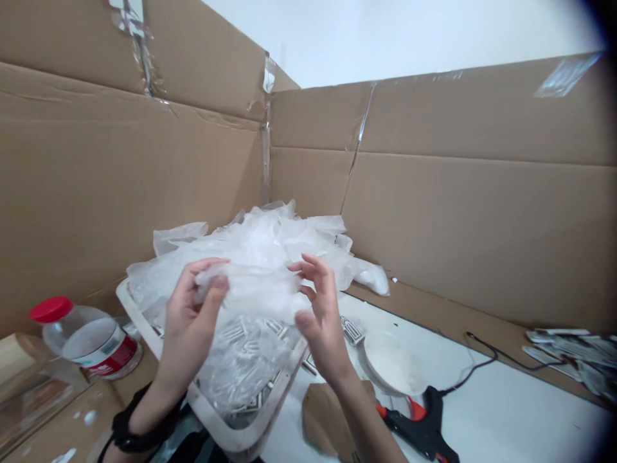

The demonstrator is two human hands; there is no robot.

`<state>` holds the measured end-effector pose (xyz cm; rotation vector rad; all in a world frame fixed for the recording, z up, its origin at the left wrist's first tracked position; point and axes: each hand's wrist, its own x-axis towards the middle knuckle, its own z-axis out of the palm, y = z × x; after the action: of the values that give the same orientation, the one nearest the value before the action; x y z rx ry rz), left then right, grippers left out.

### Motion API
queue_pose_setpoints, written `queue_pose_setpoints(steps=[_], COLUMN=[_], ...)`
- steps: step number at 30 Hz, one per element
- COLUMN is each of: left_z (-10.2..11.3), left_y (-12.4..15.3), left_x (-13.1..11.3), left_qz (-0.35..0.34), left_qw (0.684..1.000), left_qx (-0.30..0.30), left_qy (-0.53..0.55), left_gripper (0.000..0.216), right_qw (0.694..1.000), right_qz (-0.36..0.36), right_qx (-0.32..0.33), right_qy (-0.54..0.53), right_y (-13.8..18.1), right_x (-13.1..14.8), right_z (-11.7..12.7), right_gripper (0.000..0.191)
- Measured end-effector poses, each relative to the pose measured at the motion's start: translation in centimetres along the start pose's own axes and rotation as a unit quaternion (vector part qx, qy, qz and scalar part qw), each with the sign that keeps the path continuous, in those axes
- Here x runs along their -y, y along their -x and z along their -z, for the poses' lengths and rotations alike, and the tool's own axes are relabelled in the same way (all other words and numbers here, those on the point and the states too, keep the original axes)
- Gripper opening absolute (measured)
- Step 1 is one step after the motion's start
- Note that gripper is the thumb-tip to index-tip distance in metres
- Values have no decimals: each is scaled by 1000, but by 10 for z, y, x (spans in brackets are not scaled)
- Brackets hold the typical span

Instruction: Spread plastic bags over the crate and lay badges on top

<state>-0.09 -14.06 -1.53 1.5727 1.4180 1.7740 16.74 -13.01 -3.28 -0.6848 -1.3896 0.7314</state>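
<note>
My left hand (pixel 193 315) and my right hand (pixel 321 315) both pinch a clear plastic bag (pixel 255 289) held up in front of me, fingers curled onto its film. The bag hangs over a pale tray (pixel 226 431) that holds a heap of clear plastic bags (pixel 270 238) and small striped white pieces (pixel 250 350). A black band sits on my left wrist.
A lying plastic jar with a red lid (pixel 84 334) rests at the left. A white round dish (pixel 393 363), a black and orange glue gun (pixel 424 424) with its cord, and a brown cardboard scrap (pixel 321 411) lie right. Cardboard walls (pixel 457 212) surround the white table.
</note>
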Motion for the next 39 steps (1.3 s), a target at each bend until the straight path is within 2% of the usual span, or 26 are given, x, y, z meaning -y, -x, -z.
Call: queue_pose_setpoints(steps=[1, 2, 4, 5, 7, 10, 12, 14, 17, 20, 23, 26, 28, 31, 35, 37, 39], left_z=[-4, -7, -12, -14, -15, -12, -9, -8, -7, -7, -4, 0, 0, 0, 2, 5, 9], left_y=[4, 9, 16, 19, 20, 16, 12, 10, 11, 12, 11, 9, 8, 9, 16, 17, 13], left_x=[-1, -2, -1, 0, 2, 1, 0, 0, 1, 2, 3, 2, 3, 6, 12, 11, 5], left_qz=[-20, -42, -74, -71, -38, -3, -4, -20, -76, -108, -75, -42, -13, 40, 84, 102, 114], left_qw=[1000, 998, 996, 996, 997, 998, 998, 997, 991, 987, 991, 986, 983, 986, 990, 992, 993], left_qx=[11, 19, 39, 49, 65, 65, 54, 48, 64, 100, 109, 157, 180, 162, 108, 63, -10], left_qy=[-20, -33, -38, -33, -13, -6, -25, -55, -91, -68, -31, -32, -37, -13, 32, 45, 39], left_gripper=[19, 16, 11, 10, 13, 28, 34, 31, 28, 32, 32, 38, 32, 36, 41, 43, 45], right_qw=[1000, 999, 997, 995, 992, 992, 993, 995, 993, 979, 973, 979, 982, 979, 969, 966, 967], right_qz=[-8, -28, -80, -102, -122, -112, -106, -97, -93, -126, -161, -149, -133, -124, -141, -150, -150], right_qx=[8, 9, 9, 14, 24, 2, -21, -23, 29, 84, 120, 101, 101, 117, 133, 141, 124], right_qy=[11, 22, 21, 9, -24, -49, -42, -19, 65, 138, 115, 94, 91, 111, 155, 156, 165], right_y=[1, 1, 2, 2, 0, 0, 0, 0, -1, -3, -6, -6, -4, 0, -1, -5, -11], right_x=[1, 1, 1, 0, -2, -3, 0, 4, 12, 16, 15, 15, 17, 19, 17, 13, 8], right_z=[-2, -4, -6, -7, -6, -4, -3, -2, 2, 9, 16, 18, 15, 9, 12, 19, 28], right_gripper=[56, 53, 25, 21, 31, 32, 31, 28, 19, 11, 8, 13, 15, 15, 16, 16, 17])
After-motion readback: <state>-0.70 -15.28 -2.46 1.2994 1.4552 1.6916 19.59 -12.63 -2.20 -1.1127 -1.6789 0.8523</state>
